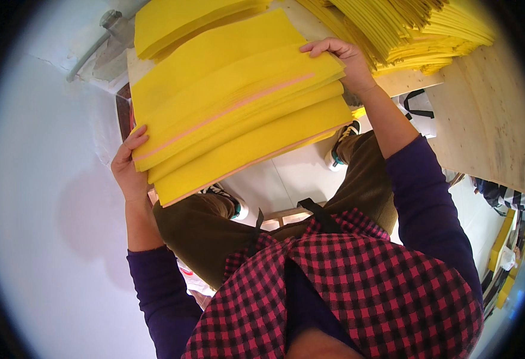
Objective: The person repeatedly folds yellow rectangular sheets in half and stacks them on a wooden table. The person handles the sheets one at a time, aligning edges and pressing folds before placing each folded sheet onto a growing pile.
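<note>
A stack of yellow, cloth-like sheets [226, 84] lies before me on the table, its near layers stepped and hanging toward my lap. A pink stripe [232, 113] runs across one layer close to its near edge. My left hand [129, 170] is closed around the left near corner, fingers on top. At the right edge, my right hand [347, 64] grips the sheets with its fingers bent over the upper face; its thumb is hidden underneath. How many layers each hand holds cannot be made out.
Another yellow stack [196, 24] lies beyond. Folded yellow bundles [418, 36] are piled at the far right on a wooden board [478, 113]. A white wall [53, 179] stands close on my left. Below are my legs and a white bag [421, 113] with black handles.
</note>
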The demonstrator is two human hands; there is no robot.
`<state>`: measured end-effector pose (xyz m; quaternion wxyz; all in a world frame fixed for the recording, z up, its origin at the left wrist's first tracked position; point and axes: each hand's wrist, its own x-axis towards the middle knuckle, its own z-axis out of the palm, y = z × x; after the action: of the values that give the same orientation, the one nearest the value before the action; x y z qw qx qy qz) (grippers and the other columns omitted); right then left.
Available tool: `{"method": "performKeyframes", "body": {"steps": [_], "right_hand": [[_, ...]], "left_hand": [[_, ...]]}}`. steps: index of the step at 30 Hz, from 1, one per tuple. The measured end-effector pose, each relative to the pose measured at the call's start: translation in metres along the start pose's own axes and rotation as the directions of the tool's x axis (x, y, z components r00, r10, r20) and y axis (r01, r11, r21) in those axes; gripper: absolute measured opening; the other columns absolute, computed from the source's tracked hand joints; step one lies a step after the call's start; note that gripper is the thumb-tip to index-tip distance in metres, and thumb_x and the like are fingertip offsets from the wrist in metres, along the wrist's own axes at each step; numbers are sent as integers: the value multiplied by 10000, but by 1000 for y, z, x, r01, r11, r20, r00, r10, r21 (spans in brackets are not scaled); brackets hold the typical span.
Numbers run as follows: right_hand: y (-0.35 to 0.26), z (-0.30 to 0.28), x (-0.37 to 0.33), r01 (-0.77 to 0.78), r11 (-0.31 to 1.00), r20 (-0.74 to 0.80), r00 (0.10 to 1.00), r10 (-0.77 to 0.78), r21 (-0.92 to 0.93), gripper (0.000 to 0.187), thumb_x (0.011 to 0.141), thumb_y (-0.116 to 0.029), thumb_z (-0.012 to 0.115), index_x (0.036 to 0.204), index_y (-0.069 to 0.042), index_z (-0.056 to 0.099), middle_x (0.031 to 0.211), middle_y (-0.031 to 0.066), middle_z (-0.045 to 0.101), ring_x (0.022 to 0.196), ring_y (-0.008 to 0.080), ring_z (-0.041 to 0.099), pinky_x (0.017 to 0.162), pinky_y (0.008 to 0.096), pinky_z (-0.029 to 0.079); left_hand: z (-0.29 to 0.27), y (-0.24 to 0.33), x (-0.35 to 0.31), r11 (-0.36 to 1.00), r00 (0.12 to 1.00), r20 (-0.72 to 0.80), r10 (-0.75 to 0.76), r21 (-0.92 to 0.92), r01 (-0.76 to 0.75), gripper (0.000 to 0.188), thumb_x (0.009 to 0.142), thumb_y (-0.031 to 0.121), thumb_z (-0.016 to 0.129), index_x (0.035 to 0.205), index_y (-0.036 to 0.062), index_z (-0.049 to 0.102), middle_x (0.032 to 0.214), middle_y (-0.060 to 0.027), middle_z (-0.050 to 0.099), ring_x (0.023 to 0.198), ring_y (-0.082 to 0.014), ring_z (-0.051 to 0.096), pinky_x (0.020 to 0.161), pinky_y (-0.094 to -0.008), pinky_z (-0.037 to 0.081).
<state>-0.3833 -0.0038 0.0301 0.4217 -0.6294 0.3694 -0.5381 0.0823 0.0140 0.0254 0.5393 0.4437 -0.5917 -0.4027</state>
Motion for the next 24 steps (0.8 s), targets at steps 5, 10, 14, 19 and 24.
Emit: {"method": "performKeyframes", "body": {"steps": [5,10,14,19,24], "right_hand": [[1,1,-1,-40,996,5,999,40,83,122,820,53,640,891,-41,673,1066,87,681,971,151,625,898,276,506],[3,1,-4,-9,1000,7,1000,9,7,122,809,54,660,890,-36,674,1072,79,678,969,149,620,899,273,499],[5,-2,-9,35,993,5,999,-35,-109,93,833,46,643,877,-32,668,1056,66,681,967,147,617,891,265,489],[7,-4,-10,18,990,5,1000,-17,-141,74,854,31,628,862,-35,659,1048,59,680,985,144,611,903,265,473],[9,-4,-11,15,985,4,1000,-14,-170,72,861,28,623,872,-36,654,1054,53,675,989,143,608,903,263,473]], "left_hand": [[-2,-3,4,1000,1000,9,9,23,-10,187,830,-74,622,998,-28,690,1209,-175,626,1108,-231,600,986,-321,463],[-1,-7,4,991,1000,-3,26,128,-26,195,825,-87,605,983,-20,697,1203,-165,630,1134,-242,584,1005,-333,445],[-3,-7,2,982,995,37,88,163,-93,223,822,-107,566,959,-1,705,1182,-128,645,1148,-229,572,1016,-338,427],[-21,4,5,870,988,96,121,470,-152,298,859,-123,446,957,17,691,1195,-107,642,1170,-199,558,1038,-335,397],[-25,50,18,807,980,81,182,557,-196,316,893,-78,420,1042,37,673,1198,-96,641,1173,-202,556,1035,-327,388]]}}
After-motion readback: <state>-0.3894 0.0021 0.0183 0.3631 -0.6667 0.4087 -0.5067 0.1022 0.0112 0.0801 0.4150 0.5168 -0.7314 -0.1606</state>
